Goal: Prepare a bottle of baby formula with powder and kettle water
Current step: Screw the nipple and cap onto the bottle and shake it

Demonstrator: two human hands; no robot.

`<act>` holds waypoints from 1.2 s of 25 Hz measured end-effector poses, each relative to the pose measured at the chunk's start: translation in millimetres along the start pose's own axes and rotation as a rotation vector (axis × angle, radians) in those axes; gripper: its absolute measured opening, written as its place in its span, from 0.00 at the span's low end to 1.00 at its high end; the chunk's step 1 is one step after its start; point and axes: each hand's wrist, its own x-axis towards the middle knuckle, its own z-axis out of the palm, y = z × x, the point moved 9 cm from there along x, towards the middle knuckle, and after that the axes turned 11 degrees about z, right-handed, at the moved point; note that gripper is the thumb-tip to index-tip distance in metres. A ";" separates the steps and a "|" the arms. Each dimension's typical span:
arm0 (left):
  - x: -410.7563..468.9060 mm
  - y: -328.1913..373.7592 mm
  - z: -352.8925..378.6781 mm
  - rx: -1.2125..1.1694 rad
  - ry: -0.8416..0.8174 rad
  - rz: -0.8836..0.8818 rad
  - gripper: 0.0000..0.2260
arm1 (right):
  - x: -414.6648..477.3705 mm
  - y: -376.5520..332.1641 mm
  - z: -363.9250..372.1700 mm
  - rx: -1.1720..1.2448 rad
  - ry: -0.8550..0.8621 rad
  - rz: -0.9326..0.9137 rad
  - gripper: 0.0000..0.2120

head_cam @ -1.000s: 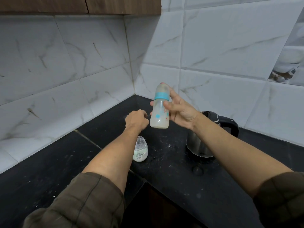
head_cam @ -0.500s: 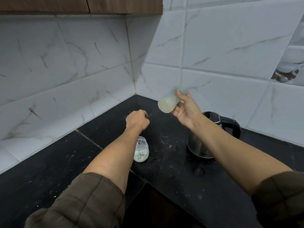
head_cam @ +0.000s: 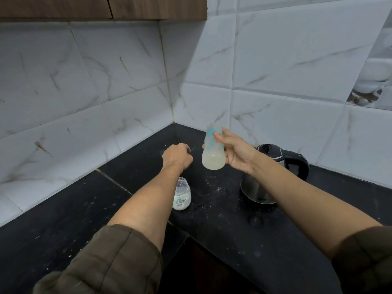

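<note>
My right hand (head_cam: pixel 237 152) grips a baby bottle (head_cam: pixel 212 153) with a teal collar, held in the air above the black counter. The bottle is blurred, nearly upright, with milky liquid in its lower part. My left hand (head_cam: pixel 177 155) hovers just left of the bottle with its fingers curled into a fist; nothing shows in it. A small clear jar (head_cam: pixel 182 197) holding white powder stands on the counter beside my left forearm. A steel electric kettle (head_cam: pixel 273 177) with a black handle stands under my right forearm.
The black counter (head_cam: pixel 212 230) is dusted with spilled powder and fills a tiled corner. White marble-look wall tiles rise on both sides. Wooden cabinets (head_cam: pixel 106 7) hang overhead. The counter's front edge notches inward near my body.
The bottle swung from upright to tipped sideways and back to nearly upright in my right hand. My left fist has stayed in place.
</note>
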 end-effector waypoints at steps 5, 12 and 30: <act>-1.2 -0.8 -3.0 0.005 0.017 -0.004 0.19 | 0.2 -0.6 -16.8 0.246 0.195 0.039 0.15; -2.5 1.8 -3.2 0.014 0.013 0.002 0.17 | -0.2 14.5 -1.1 -0.025 0.079 0.153 0.20; -4.4 -0.5 -1.4 0.006 0.012 0.011 0.18 | -11.0 -7.3 -7.9 0.041 0.168 0.028 0.21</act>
